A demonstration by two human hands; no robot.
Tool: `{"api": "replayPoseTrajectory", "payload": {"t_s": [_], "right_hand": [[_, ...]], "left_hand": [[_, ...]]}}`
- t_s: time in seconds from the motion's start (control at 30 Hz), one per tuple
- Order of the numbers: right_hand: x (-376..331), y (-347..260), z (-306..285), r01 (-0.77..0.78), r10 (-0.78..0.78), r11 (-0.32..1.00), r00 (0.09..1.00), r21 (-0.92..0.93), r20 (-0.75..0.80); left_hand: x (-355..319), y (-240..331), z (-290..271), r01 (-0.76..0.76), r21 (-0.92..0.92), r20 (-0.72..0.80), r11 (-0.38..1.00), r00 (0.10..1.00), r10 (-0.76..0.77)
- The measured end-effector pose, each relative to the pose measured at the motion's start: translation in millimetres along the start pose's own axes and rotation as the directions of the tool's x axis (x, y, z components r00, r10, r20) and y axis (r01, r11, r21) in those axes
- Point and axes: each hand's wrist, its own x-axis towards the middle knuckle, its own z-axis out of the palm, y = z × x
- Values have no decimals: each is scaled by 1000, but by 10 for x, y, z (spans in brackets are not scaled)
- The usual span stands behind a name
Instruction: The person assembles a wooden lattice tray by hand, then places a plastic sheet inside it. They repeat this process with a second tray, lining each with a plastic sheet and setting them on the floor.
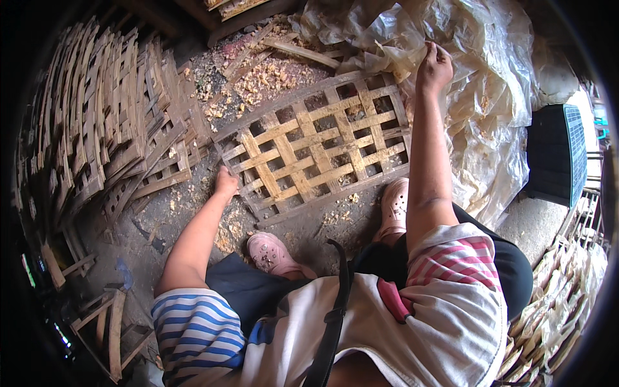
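A rectangular woven bamboo tray point(316, 139) with a wooden frame lies in front of my feet, slightly tilted. My left hand point(225, 183) is closed round its left edge, with the thumb side showing. Beyond the tray's far right corner, my right hand point(435, 68) is closed in a pinch at the edge of a crumpled clear plastic sheet point(480, 84). The right forearm crosses in front of the tray's right end. Through the gaps in the weave the dark floor shows.
Many similar bamboo trays point(97, 109) lean stacked at the left. Pale crumbs point(274, 80) and loose wood strips point(300, 53) litter the floor beyond. A dark plastic crate point(554, 155) stands at the right. Broken wooden frames point(116, 335) lie at lower left.
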Motion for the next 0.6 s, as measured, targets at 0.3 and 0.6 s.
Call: {"api": "replayPoseTrajectory", "payload": {"t_s": [0.3,0.6], "right_hand": [[1133,-319,-46,358,665,581,309,-731,680],[1635,820,-687,653,595,455,283,-606,752]], "left_hand": [[99,-122,-88,137,99,-9,986,991,-137],[159,84,89,107,80,72,991,991,-113]]}}
